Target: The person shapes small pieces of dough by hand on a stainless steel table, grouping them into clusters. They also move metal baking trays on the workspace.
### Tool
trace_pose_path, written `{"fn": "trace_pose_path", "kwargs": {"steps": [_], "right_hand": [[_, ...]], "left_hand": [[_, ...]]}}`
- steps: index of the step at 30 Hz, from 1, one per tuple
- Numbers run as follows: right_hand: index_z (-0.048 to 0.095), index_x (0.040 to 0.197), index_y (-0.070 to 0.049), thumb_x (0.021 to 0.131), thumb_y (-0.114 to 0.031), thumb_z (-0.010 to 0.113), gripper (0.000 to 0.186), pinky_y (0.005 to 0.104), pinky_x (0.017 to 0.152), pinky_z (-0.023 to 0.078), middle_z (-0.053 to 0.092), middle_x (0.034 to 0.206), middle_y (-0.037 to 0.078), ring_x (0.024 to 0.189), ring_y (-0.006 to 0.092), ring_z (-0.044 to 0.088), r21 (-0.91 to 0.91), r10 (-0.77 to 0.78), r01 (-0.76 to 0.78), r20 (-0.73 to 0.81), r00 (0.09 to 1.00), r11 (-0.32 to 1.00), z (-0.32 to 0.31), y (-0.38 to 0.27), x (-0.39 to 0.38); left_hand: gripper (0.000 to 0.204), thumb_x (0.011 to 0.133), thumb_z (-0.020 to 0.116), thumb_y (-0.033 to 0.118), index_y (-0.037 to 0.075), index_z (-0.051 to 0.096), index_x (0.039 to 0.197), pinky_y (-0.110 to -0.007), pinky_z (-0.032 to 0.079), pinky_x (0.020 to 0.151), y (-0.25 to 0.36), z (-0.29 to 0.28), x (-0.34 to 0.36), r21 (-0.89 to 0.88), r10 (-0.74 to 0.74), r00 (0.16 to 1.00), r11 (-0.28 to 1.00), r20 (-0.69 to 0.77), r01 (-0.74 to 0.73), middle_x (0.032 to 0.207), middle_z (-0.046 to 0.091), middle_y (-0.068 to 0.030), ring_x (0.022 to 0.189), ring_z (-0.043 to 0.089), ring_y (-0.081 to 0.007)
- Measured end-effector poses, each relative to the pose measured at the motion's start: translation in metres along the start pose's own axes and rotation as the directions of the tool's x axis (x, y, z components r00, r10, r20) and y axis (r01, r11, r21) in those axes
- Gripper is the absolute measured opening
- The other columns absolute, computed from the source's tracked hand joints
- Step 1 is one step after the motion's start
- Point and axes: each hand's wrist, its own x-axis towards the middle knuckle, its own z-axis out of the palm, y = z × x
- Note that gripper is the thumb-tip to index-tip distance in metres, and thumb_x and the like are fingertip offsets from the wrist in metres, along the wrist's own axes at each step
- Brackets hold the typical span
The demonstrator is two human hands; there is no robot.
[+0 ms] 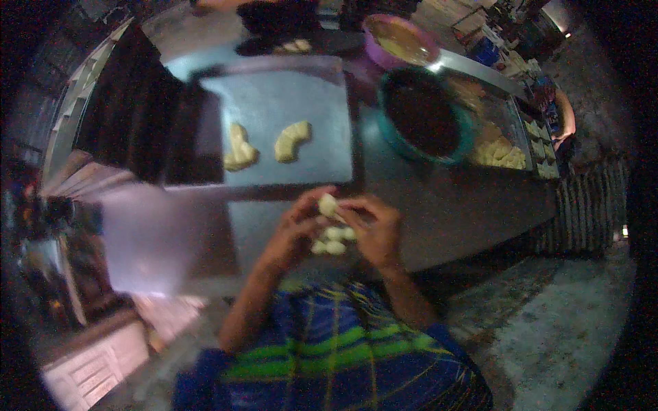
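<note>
A small pale yellow dough ball [328,205] is held up between my two hands, just in front of the metal tray's near edge. My left hand [299,231] curls around it from the left, while the fingers of my right hand [375,226] pinch at its right side. On the table below them, near my body, sit several more small dough balls [334,245] close together. The metal tray [308,89] carries two shaped dough pieces: a curved one [292,142] toward its middle and a bent one [238,149] at its left.
Right of the tray stands a teal basin [460,147] with dark contents. Behind it is a purple basin [372,51] holding something yellowish. Many yellow dough pieces [502,153] lie at the table's right end. Another person's arm [566,113] shows at the far right.
</note>
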Motion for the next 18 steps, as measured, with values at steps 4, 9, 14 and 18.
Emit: {"fn": "trace_pose_path", "kwargs": {"steps": [4,9,14,18], "right_hand": [[0.072,0.093,-0.004,0.080,-0.008,0.074,0.014,0.0325,0.077,0.054,0.070,0.090,0.011,0.087,0.0225,0.068,-0.103,-0.078,0.076,-0.011,0.997,0.992,0.006,0.012,-0.007],[0.070,0.104,-0.005,0.079,-0.006,0.072,0.024,0.0345,0.078,0.055,0.067,0.102,0.011,0.095,0.0259,0.066,-0.196,-0.232,0.257,0.139,0.963,0.946,-0.008,0.008,-0.010],[0.066,0.115,-0.008,0.077,-0.006,0.072,0.038,0.0359,0.080,0.054,0.062,0.115,0.008,0.099,0.0281,0.062,-0.243,-0.556,0.621,0.288,0.780,0.745,-0.025,0.039,-0.010],[0.068,0.111,-0.010,0.072,-0.008,0.075,0.040,0.0387,0.083,0.053,0.062,0.114,0.008,0.096,0.0277,0.060,-0.237,-0.634,0.739,0.391,0.667,0.631,-0.036,0.043,-0.004]], "left_hand": [[0.038,0.090,0.066,0.024,0.009,0.052,0.122,-0.035,0.052,0.086,-0.031,-0.015,0.006,-0.021,-0.056,0.990,0.998,-0.133,0.054,0.110,0.060,-0.0052,0.103,0.059,-0.0194],[0.033,0.090,0.064,0.038,0.017,0.057,0.115,-0.035,0.054,0.067,-0.040,-0.014,0.009,-0.152,-0.242,0.958,0.964,-0.153,0.219,0.100,0.062,-0.0004,0.088,0.061,-0.0163],[0.032,0.091,0.064,0.037,0.014,0.059,0.112,-0.036,0.053,0.074,-0.043,-0.015,0.013,-0.139,-0.264,0.958,0.959,-0.110,0.248,0.102,0.062,-0.0021,0.090,0.060,-0.0178],[0.033,0.091,0.066,0.035,0.012,0.059,0.114,-0.038,0.054,0.078,-0.048,-0.019,0.009,-0.107,-0.251,0.963,0.965,-0.101,0.240,0.105,0.063,-0.0040,0.091,0.061,-0.0203]]}}
